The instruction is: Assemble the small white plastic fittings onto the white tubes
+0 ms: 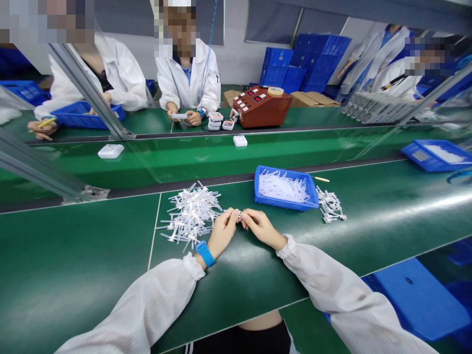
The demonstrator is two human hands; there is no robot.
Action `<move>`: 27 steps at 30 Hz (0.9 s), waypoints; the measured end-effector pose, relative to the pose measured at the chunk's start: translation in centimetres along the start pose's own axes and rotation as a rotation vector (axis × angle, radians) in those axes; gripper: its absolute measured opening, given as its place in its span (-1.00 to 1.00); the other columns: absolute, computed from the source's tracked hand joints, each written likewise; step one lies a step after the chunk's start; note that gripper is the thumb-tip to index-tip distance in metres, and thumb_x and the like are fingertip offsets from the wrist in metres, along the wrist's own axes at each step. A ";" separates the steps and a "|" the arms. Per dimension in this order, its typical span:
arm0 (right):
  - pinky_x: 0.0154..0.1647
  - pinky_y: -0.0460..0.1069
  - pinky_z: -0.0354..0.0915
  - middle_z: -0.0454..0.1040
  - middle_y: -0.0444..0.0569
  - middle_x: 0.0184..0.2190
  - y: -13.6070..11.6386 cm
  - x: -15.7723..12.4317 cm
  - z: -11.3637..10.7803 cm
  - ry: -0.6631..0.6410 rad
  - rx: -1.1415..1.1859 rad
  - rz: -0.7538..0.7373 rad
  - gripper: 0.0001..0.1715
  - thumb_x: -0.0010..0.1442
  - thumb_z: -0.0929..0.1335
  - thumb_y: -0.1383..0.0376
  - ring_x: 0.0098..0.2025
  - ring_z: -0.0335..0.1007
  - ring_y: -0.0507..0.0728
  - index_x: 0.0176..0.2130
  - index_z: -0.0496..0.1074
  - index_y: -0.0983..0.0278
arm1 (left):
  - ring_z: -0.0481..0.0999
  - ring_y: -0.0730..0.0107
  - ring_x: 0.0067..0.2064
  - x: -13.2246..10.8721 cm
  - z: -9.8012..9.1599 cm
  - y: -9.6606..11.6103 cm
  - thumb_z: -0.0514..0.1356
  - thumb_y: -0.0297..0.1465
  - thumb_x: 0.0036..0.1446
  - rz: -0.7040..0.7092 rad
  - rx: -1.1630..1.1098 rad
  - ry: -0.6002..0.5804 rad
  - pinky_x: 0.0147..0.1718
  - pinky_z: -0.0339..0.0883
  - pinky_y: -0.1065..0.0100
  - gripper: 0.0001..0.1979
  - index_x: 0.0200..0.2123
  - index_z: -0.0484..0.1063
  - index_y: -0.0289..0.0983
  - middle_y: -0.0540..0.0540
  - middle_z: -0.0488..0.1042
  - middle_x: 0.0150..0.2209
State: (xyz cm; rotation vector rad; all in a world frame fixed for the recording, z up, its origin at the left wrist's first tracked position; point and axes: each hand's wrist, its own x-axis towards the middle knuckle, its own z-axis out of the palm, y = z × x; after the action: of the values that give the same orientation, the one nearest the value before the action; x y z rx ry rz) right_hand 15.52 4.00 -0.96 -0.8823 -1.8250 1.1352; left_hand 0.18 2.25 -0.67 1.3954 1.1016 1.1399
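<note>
Over the green bench, my left hand (222,230) and my right hand (262,228) meet with fingertips pinched together. Between them is a small white plastic piece (239,214), mostly hidden by the fingers. A blue strap (205,253) circles my left wrist. Just left of my left hand lies a loose heap of thin white plastic pieces with translucent tube-like ends (193,211). Beyond my right hand stands a blue tray (285,203) holding many translucent short tubes (282,186). To the tray's right is a smaller pile of white pieces (332,205).
A thin yellowish stick (321,179) lies behind the small pile. Another blue tray (424,160) is at far right. Across the green conveyor (177,164), carrying white devices (111,151), co-workers sit near a red-brown instrument box (261,108). A metal post (44,167) rises at left.
</note>
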 end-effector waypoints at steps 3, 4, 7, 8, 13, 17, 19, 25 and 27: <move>-0.39 -0.06 0.20 0.31 -0.13 -0.56 0.0 -0.1 -0.2 0.092 -0.056 -0.066 -0.60 0.34 0.20 0.12 -0.50 0.23 0.02 -0.39 0.40 0.29 | 0.13 0.57 -0.67 0.0 -0.1 -0.3 -0.05 0.02 0.22 0.018 -0.034 0.023 -0.64 0.02 0.45 -0.51 -0.48 0.25 -0.27 0.12 0.12 -0.68; -0.38 -0.06 0.21 0.32 -0.12 -0.55 0.0 -0.1 -0.3 0.124 -0.073 -0.083 -0.63 0.34 0.21 0.14 -0.50 0.24 0.02 -0.36 0.41 0.29 | 0.13 0.56 -0.67 0.0 -0.2 -0.4 -0.07 0.02 0.23 0.016 -0.052 0.030 -0.64 0.03 0.45 -0.51 -0.46 0.26 -0.27 0.12 0.12 -0.68; -0.32 -0.02 0.25 0.39 -0.07 -0.46 -0.1 0.0 -0.6 0.209 -0.138 -0.139 -0.74 0.31 0.25 0.19 -0.42 0.31 0.06 -0.25 0.45 0.27 | 0.24 0.53 -0.60 0.1 -0.2 -0.7 -0.09 0.01 0.24 -0.010 -0.130 0.070 -0.61 0.12 0.46 -0.54 -0.33 0.28 -0.26 0.08 0.22 -0.59; -0.29 0.00 0.27 0.41 -0.04 -0.42 -0.1 0.0 -0.6 0.228 -0.158 -0.155 -0.77 0.29 0.27 0.20 -0.37 0.33 0.08 -0.22 0.46 0.27 | 0.28 0.50 -0.56 0.1 -0.2 -0.8 -0.09 0.01 0.24 -0.019 -0.152 0.086 -0.60 0.15 0.46 -0.55 -0.29 0.28 -0.26 0.05 0.26 -0.54; -0.22 0.04 0.30 0.45 0.01 -0.34 -0.3 0.2 -0.7 0.250 -0.153 -0.178 -0.84 0.25 0.32 0.22 -0.27 0.36 0.12 -0.25 0.46 0.26 | 0.34 0.44 -0.49 0.1 -0.3 -0.9 -0.13 0.05 0.23 -0.016 -0.175 0.062 -0.54 0.22 0.43 -0.48 -0.22 0.32 -0.27 -0.03 0.32 -0.49; -0.27 0.01 0.28 0.45 0.00 -0.36 -0.2 0.2 -0.6 0.235 -0.167 -0.162 -0.84 0.24 0.32 0.23 -0.32 0.35 0.10 -0.25 0.45 0.27 | 0.35 0.43 -0.47 0.0 -0.3 -0.6 -0.19 0.06 0.24 0.001 -0.192 0.038 -0.52 0.22 0.42 -0.45 -0.23 0.33 -0.27 -0.03 0.33 -0.49; -0.29 -0.01 0.27 0.45 -0.02 -0.38 -0.2 0.2 -0.5 0.226 -0.161 -0.151 -0.84 0.24 0.33 0.23 -0.34 0.34 0.09 -0.27 0.43 0.27 | 0.32 0.46 -0.49 0.0 -0.2 -0.5 -0.11 0.01 0.25 0.008 -0.154 0.021 -0.52 0.21 0.44 -0.53 -0.26 0.31 -0.26 0.01 0.30 -0.50; -0.33 -0.03 0.26 0.43 -0.06 -0.43 -0.3 0.0 -0.5 0.174 -0.157 -0.111 -0.82 0.23 0.32 0.21 -0.39 0.32 0.07 -0.33 0.39 0.28 | 0.27 0.52 -0.55 0.2 -0.2 -0.1 0.04 -0.11 0.24 0.009 -0.057 0.008 -0.54 0.17 0.47 -0.67 -0.35 0.29 -0.28 0.07 0.26 -0.56; -0.34 -0.03 0.25 0.41 -0.07 -0.44 -0.4 0.0 -0.5 0.158 -0.162 -0.106 -0.82 0.23 0.31 0.21 -0.40 0.30 0.06 -0.33 0.38 0.28 | 0.27 0.52 -0.56 0.3 -0.3 -0.1 0.04 -0.11 0.24 0.004 -0.055 0.007 -0.54 0.16 0.47 -0.66 -0.38 0.29 -0.28 0.08 0.26 -0.58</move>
State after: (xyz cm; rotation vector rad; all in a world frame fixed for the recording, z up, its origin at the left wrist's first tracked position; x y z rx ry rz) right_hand 15.94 4.07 -0.43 -0.9282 -1.8278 0.8373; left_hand -0.08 2.56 -0.76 1.3524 1.0645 1.1707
